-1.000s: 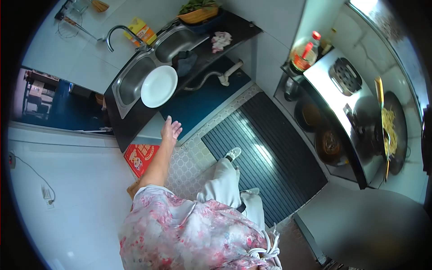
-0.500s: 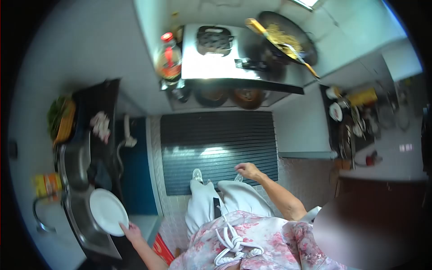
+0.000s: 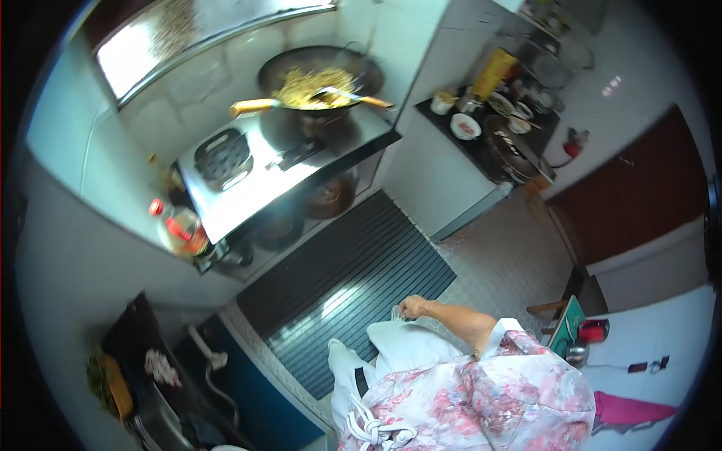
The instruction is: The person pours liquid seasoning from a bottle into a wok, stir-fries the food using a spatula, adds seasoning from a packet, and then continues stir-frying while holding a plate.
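My right hand [image 3: 412,306] hangs in front of my body, above the dark ribbed mat [image 3: 338,263] and close to my shoe. Its fingers are loosely bent, and I see nothing in them. My left hand is out of the picture. Just a sliver of the white plate [image 3: 229,448] shows at the bottom edge, near the sink [image 3: 159,421]. On the stove [image 3: 259,169], a wok [image 3: 272,75] holds noodles [image 3: 312,84], and a utensil with a wooden handle [image 3: 374,102] rests across it.
At the stove's left end stands an oil bottle [image 3: 180,229] with a red cap. The right counter [image 3: 470,154] carries bowls, a yellow package [image 3: 495,71] and a dark pan [image 3: 505,146]. A basket of greens [image 3: 109,383] is at lower left, near a crumpled cloth [image 3: 162,368].
My view has turned to the right, bringing the brown door and white table into sight. My left hand, which held the plate over the sink, has left the picture; most of the plate has too.
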Motion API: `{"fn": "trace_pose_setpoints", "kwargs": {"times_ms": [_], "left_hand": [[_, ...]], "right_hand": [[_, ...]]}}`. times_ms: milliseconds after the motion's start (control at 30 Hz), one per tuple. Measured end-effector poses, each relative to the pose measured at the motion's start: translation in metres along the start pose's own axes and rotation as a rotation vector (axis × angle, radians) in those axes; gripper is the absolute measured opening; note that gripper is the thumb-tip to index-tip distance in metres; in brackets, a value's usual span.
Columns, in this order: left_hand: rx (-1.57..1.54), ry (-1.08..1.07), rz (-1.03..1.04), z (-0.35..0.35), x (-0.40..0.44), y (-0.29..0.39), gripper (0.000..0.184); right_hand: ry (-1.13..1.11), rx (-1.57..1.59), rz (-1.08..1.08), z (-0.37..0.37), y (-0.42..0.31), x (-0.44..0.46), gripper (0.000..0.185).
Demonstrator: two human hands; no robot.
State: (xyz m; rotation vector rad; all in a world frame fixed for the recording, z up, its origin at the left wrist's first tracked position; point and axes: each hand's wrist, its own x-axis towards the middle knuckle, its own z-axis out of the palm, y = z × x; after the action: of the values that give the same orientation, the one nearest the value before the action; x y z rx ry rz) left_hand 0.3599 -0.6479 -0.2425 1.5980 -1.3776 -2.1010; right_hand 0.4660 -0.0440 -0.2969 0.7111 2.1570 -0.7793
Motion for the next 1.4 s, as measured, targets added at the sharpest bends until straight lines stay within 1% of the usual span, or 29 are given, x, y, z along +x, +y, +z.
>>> {"fn": "trace_pose_setpoints", "kwargs": {"times_ms": [33,67,133,200,333,400,500,600,633,667,733,800,867,933,1000,1067,1133,1200,1333,1400], "left_hand": [[0.028,-0.048,-0.011,0.025,-0.007,-0.01,0.031],[0.066,-0.102,-0.028,0.053,-0.016,-0.018,0.032],[0.128,-0.205,-0.044,0.108,-0.038,-0.035,0.032],[0.18,-0.312,-0.056,0.16,-0.063,-0.054,0.032],[0.277,-0.515,-0.069,0.25,-0.121,-0.091,0.032],[0.317,-0.594,-0.066,0.282,-0.152,-0.11,0.032],[0.365,-0.678,-0.065,0.314,-0.194,-0.136,0.032],[0.393,-0.734,-0.073,0.335,-0.232,-0.167,0.032],[0.401,-0.748,-0.077,0.34,-0.244,-0.178,0.033],[0.392,-0.759,-0.077,0.343,-0.252,-0.19,0.033],[0.415,-0.777,-0.088,0.353,-0.277,-0.209,0.033],[0.417,-0.788,-0.085,0.363,-0.294,-0.226,0.033],[0.425,-0.8,-0.092,0.375,-0.31,-0.242,0.033],[0.426,-0.812,-0.108,0.388,-0.326,-0.26,0.033],[0.436,-0.822,-0.114,0.404,-0.339,-0.274,0.033],[0.445,-0.832,-0.116,0.421,-0.349,-0.283,0.033],[0.459,-0.841,-0.122,0.438,-0.358,-0.294,0.034],[0.47,-0.848,-0.134,0.458,-0.366,-0.305,0.034],[0.481,-0.88,-0.158,0.517,-0.382,-0.326,0.034],[0.486,-0.886,-0.174,0.547,-0.391,-0.335,0.034]], "right_hand": [[0.009,-0.012,0.005,-0.003,0.008,-0.003,0.029],[-0.007,0.076,0.055,-0.007,0.02,-0.01,0.029],[0.025,0.113,0.082,-0.013,0.043,-0.015,0.024],[0.094,0.173,0.068,-0.016,0.075,-0.016,0.03],[0.097,0.288,0.172,-0.035,0.129,-0.03,0.032],[0.089,0.327,0.235,-0.048,0.15,-0.047,0.032],[0.078,0.356,0.25,-0.067,0.194,-0.05,0.032],[0.224,0.376,0.068,-0.095,0.237,-0.041,0.031],[0.208,0.43,0.087,-0.134,0.226,-0.067,0.03],[0.262,0.417,0.009,-0.148,0.241,-0.059,0.029],[0.464,0.371,-0.235,-0.19,0.261,-0.054,0.028],[0.602,0.391,-0.31,-0.252,0.256,-0.079,0.028],[0.707,0.447,-0.333,-0.313,0.25,-0.101,0.027],[0.814,0.573,-0.442,-0.376,0.247,-0.12,0.023],[1.009,0.655,-0.612,-0.441,0.245,-0.135,0.018],[1.2,0.681,-0.593,-0.51,0.241,-0.153,0.016],[1.382,0.746,-0.728,-0.576,0.234,-0.173,0.019],[1.478,0.802,-0.673,-0.64,0.233,-0.193,0.024],[1.804,0.676,-0.691,-0.756,0.227,-0.221,0.026],[1.915,0.549,-0.634,-0.82,0.235,-0.222,0.027]]}}
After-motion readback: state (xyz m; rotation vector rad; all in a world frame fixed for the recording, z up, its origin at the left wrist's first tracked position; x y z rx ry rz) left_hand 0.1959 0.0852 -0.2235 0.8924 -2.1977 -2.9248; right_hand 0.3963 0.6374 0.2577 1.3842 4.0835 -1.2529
